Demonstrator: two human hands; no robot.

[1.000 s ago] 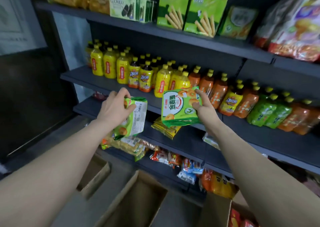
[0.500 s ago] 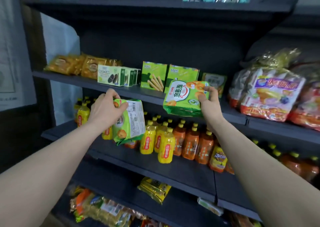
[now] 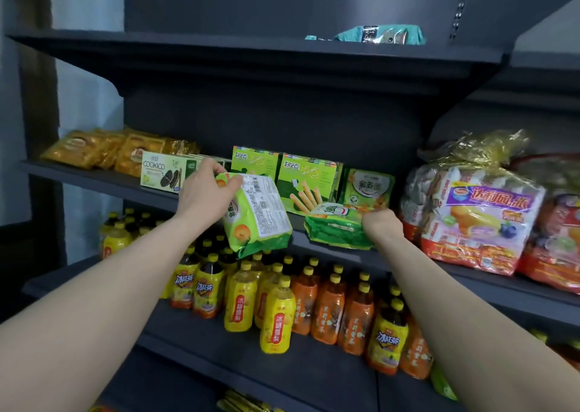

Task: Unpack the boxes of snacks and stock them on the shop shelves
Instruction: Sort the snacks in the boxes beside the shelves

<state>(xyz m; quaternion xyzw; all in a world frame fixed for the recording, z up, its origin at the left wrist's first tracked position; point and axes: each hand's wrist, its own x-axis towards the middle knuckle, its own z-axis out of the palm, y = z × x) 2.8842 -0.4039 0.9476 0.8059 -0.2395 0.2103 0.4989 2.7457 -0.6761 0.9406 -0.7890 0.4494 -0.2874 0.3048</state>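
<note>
Currently, middle shelf (image 3: 94,177) crowded: stick-biscuit boxes (image 3: 309,181) behind, cake bag (image 3: 480,220) just right, bottles (image 3: 276,320) on shelf below. Left hand (image 3: 204,199): fingers clamp top of first green pack (image 3: 259,223), held in air before shelf. Right hand (image 3: 381,226) grips second green pack (image 3: 335,231), lying on shelf edge.
</note>
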